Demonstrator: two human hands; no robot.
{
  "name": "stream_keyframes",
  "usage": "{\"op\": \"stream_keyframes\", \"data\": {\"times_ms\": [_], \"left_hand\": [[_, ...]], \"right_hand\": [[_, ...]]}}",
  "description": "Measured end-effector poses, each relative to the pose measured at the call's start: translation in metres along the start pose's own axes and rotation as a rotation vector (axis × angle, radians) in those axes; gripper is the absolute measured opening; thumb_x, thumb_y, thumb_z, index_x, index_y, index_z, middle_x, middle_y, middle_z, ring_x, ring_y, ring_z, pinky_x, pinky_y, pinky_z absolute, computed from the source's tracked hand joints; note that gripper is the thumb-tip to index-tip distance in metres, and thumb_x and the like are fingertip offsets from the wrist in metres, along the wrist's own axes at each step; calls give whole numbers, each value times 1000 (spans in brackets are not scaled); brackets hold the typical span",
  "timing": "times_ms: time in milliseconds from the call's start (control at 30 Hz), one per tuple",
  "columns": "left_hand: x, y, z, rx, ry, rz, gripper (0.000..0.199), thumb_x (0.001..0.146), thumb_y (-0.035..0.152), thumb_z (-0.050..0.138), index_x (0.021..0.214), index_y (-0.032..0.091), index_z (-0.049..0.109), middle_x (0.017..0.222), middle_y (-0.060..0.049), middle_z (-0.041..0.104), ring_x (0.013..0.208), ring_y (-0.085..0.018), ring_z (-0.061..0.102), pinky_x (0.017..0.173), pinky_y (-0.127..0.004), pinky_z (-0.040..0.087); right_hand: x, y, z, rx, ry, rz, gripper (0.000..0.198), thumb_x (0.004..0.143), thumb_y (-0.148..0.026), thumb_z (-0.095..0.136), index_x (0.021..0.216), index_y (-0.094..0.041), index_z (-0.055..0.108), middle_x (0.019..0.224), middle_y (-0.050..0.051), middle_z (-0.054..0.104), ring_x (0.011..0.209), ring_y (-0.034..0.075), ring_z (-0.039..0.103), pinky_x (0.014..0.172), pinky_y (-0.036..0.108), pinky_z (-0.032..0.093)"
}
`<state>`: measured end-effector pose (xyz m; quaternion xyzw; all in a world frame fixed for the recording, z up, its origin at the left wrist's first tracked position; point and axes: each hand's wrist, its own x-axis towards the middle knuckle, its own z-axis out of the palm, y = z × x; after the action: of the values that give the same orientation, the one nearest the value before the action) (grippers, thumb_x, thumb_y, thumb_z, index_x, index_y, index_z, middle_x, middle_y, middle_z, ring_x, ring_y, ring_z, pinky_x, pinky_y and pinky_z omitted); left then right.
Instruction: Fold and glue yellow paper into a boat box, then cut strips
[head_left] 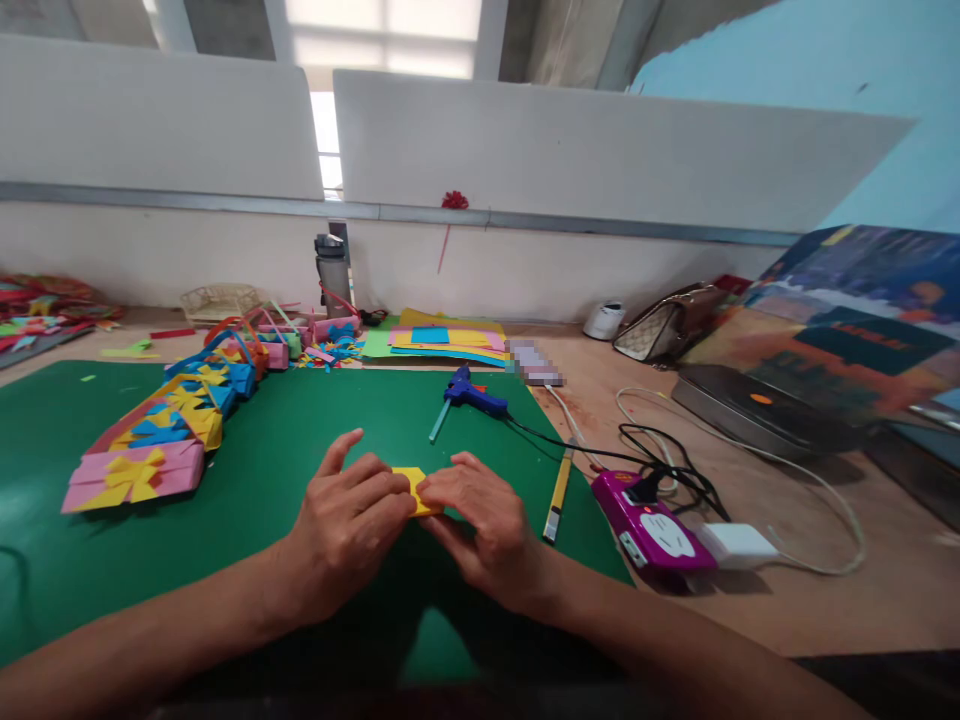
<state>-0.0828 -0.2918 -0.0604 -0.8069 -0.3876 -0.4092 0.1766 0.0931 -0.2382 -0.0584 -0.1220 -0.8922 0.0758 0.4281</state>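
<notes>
A small folded piece of yellow paper [409, 478] is held between my two hands above the green cutting mat [315, 415]. My left hand [349, 515] grips its left side, with the fingers curled over it. On the other side my right hand [484, 520] pinches the paper between thumb and fingers. Much of the paper is covered by my fingers. Beyond my hands lies a blue glue gun [476, 393] with a pale glue stick in it. A yellow box cutter [559, 490] rests to the right of my right hand.
Paper baskets with bows [135, 475] line the left. Coloured sheets [450, 340] and a grey bottle [331, 275] stand at the back. A purple power strip [652, 530], white adapter [739, 545] and tangled cables occupy the right, near a dark case [750, 410].
</notes>
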Motion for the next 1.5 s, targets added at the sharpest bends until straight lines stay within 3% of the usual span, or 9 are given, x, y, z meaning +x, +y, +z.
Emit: {"op": "stream_keyframes", "data": {"times_ms": [533,633,700,800,933,1000,1133,1267,1500], "left_hand": [[1,6,3,163,-70,21,24,89,10,43,75,18,62,76,1,68,68,-12,58,105,-46,26],[3,4,-2,254,-54,31,17,88,13,48,95,20,62,95,-4,69,93,-19,60,108,-53,17],[5,-2,-7,307,21,2,31,84,18,57,115,22,54,115,-8,63,116,-27,50,108,-59,11],[5,-18,-11,208,172,-166,70,74,30,71,134,23,36,131,-14,51,130,-33,34,108,-58,16],[1,-37,-6,-295,219,-595,97,66,42,75,142,22,20,136,-16,45,128,-30,39,104,-49,33],[-1,-39,0,-603,151,-806,92,64,47,74,138,18,28,128,-17,53,119,-30,50,95,-44,45],[-4,-33,8,-1012,-67,-1052,55,66,44,72,111,16,60,105,-12,68,90,-26,67,74,-35,55],[-4,-25,10,-1046,-52,-1144,32,67,38,73,91,18,71,91,-7,72,84,-24,67,73,-33,54],[3,-23,5,-1104,54,-1226,31,67,39,74,86,15,73,87,-6,73,85,-23,66,81,-33,51]], "right_hand": [[-1,-4,2,-300,-102,-55,19,85,-9,41,88,-16,58,87,9,70,84,19,63,101,48,23],[2,-2,-2,-214,-80,9,17,85,-10,44,84,-18,59,85,6,71,82,18,64,103,49,20],[5,1,-6,-100,-43,135,14,84,-12,49,80,-19,59,83,3,71,79,16,65,103,49,20],[8,7,-9,107,47,377,10,81,-18,56,74,-21,62,74,-1,70,68,14,64,99,46,29],[10,11,-10,395,116,680,14,75,-30,61,71,-18,67,66,0,66,60,13,56,68,29,45],[11,11,-9,527,163,790,16,73,-32,64,70,-16,67,66,1,64,60,12,53,56,24,42],[12,12,-9,701,232,914,17,68,-33,67,67,-16,67,65,0,63,59,10,51,56,22,41],[11,16,-7,801,255,972,15,63,-30,71,64,-16,66,64,-1,63,60,10,52,60,23,42],[6,21,-2,820,206,1008,13,61,-26,72,65,-16,66,66,-1,64,63,11,56,64,24,44]]}}
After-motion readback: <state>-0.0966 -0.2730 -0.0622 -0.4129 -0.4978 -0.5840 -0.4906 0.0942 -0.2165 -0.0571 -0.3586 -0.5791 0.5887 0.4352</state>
